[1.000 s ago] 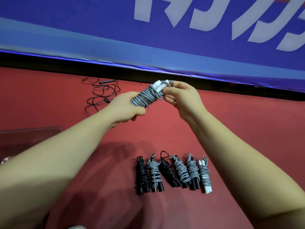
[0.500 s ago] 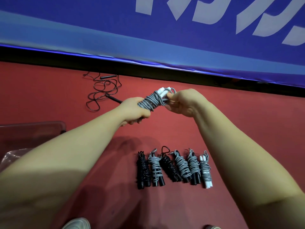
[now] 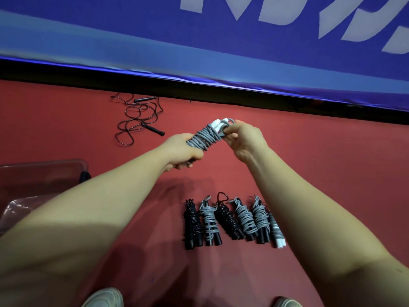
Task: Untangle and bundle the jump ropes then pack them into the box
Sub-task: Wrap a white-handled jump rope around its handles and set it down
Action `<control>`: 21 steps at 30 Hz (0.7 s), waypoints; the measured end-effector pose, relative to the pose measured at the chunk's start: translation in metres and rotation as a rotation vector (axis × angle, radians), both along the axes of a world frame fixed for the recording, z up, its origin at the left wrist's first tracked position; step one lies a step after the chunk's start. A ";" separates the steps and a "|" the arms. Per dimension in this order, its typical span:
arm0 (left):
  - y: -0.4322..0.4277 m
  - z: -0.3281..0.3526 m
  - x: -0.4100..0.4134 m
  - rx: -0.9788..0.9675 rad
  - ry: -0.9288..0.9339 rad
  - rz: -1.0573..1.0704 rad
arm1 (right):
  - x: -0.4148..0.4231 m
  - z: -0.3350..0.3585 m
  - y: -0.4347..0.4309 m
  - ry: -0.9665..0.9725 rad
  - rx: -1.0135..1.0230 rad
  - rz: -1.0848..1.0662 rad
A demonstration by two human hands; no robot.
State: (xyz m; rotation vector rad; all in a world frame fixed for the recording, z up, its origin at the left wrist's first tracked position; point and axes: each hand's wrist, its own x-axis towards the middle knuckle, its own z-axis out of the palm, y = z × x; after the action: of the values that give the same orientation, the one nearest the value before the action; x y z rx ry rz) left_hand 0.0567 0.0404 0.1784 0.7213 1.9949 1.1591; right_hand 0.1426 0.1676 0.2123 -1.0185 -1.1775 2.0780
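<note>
Grey jump rope bundle (image 3: 205, 138), held above the floor (image 3: 321, 178): left hand (image 3: 183, 151) grip wrapped round its lower end, right hand (image 3: 245, 140) grip pinching the top loop; likely risk: untucked tail slips, coils spring loose.

There are 6 floor bundles (image 3: 242, 218), 1 held bundle (image 3: 205, 137), 1 loose rope (image 3: 137, 116), 1 box (image 3: 44, 162).
</note>
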 end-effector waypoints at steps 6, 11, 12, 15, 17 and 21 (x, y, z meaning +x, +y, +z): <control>-0.001 0.000 -0.001 0.021 0.014 -0.022 | 0.001 0.000 0.000 0.019 -0.022 -0.013; 0.004 0.006 -0.001 0.114 -0.170 -0.052 | -0.010 -0.006 -0.007 0.342 0.141 -0.165; 0.003 0.007 -0.002 0.139 -0.237 -0.061 | -0.011 -0.006 -0.008 0.389 0.191 -0.134; -0.003 0.009 -0.007 0.133 -0.236 -0.060 | -0.011 -0.006 -0.006 0.292 0.503 0.052; -0.008 0.008 -0.011 0.091 -0.127 -0.039 | -0.010 -0.009 -0.001 0.127 0.715 0.151; -0.012 0.005 -0.014 0.059 -0.052 -0.041 | -0.007 -0.010 0.002 -0.158 1.046 0.163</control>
State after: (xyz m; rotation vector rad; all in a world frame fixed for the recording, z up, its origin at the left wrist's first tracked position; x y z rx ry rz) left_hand 0.0429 0.0281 0.1834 0.7504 1.9014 1.2047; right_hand 0.1353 0.1698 0.2026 -0.5627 -2.1201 1.1462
